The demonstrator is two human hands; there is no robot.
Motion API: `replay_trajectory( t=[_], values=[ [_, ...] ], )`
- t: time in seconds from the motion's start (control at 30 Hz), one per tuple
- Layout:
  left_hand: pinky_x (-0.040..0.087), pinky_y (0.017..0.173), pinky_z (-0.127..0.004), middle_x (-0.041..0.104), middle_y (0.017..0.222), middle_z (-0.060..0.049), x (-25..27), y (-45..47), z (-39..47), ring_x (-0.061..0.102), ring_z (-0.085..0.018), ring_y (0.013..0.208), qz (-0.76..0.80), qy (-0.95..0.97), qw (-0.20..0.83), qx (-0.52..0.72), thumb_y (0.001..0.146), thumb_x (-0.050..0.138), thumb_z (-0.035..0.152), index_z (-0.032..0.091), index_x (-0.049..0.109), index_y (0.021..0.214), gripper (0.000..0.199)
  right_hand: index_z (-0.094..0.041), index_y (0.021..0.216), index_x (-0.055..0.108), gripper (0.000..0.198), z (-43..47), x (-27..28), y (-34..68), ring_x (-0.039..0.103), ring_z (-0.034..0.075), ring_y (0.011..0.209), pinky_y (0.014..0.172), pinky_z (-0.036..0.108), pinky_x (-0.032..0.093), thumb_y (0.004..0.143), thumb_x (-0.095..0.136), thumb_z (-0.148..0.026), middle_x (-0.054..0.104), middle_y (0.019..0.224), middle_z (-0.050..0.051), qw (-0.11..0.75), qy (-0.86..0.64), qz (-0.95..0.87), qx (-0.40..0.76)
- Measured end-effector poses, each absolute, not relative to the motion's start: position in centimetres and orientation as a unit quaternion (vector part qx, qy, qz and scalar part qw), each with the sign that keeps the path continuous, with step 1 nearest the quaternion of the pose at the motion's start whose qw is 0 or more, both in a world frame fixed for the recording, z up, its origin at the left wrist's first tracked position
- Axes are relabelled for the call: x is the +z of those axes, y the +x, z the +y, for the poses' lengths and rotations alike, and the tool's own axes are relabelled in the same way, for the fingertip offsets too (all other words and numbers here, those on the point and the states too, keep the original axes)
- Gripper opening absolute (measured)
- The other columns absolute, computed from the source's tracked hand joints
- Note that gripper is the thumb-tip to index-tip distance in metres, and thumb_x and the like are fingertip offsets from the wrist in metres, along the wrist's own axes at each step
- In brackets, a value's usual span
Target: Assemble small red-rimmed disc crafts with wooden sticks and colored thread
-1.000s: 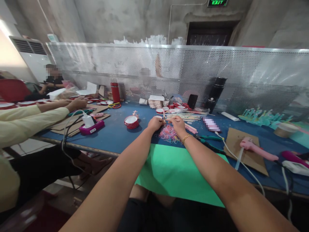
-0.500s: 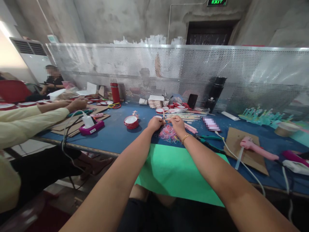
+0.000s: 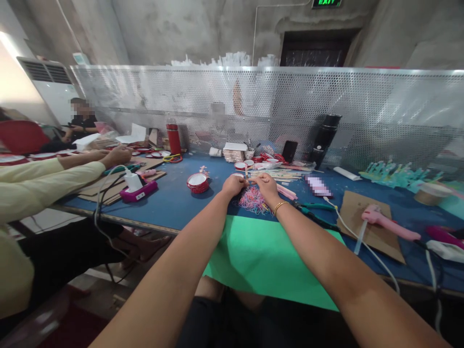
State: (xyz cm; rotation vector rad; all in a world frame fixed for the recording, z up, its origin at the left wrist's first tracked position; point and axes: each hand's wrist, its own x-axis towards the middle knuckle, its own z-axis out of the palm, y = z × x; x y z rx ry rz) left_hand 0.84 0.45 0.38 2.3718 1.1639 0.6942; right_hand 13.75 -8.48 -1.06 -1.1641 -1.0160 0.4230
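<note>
My left hand (image 3: 234, 185) and my right hand (image 3: 267, 187) meet over the table with fingers pinched together. Between them a small, light wooden stick (image 3: 246, 171) stands upright; both hands grip at its lower part, which the fingers hide. Whether a thread is wound on it is too small to tell. Just under my hands lies a tangled heap of pink, purple and blue threads (image 3: 253, 201). A green sheet (image 3: 275, 261) hangs over the table edge below my forearms. To the left, a small crossed-stick piece (image 3: 203, 169) lies behind a stack of red-rimmed white discs (image 3: 197, 182).
On the right are green-handled pliers (image 3: 319, 206), a phone (image 3: 318, 186) on a cable, and a pink glue gun (image 3: 391, 223) on cardboard. Loose sticks (image 3: 286, 174) lie behind my hands. At left, a co-worker's hands (image 3: 119, 155) work near a purple power strip (image 3: 139, 192).
My hands stay in nearly the same place, with only slight finger movement around the stick. The view has shifted very slightly.
</note>
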Motion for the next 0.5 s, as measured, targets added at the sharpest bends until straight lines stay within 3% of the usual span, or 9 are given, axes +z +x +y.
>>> replay_trajectory(
  t=[0.5],
  values=[
    [0.033,0.057,-0.022,0.064,0.066,0.0,0.59,0.5,0.16,0.052,-0.012,0.063,0.422,0.845,0.212,0.249,0.077,0.068,0.037,0.018,0.077,0.077,0.021,-0.023,0.061,0.058,0.014,-9.1,-0.22,13.13,0.065,0.019,0.067,0.064,0.027,0.046,0.066,0.064,-0.035,0.069,0.062,-0.001,0.71,-0.524,-0.429,0.192]
  ],
)
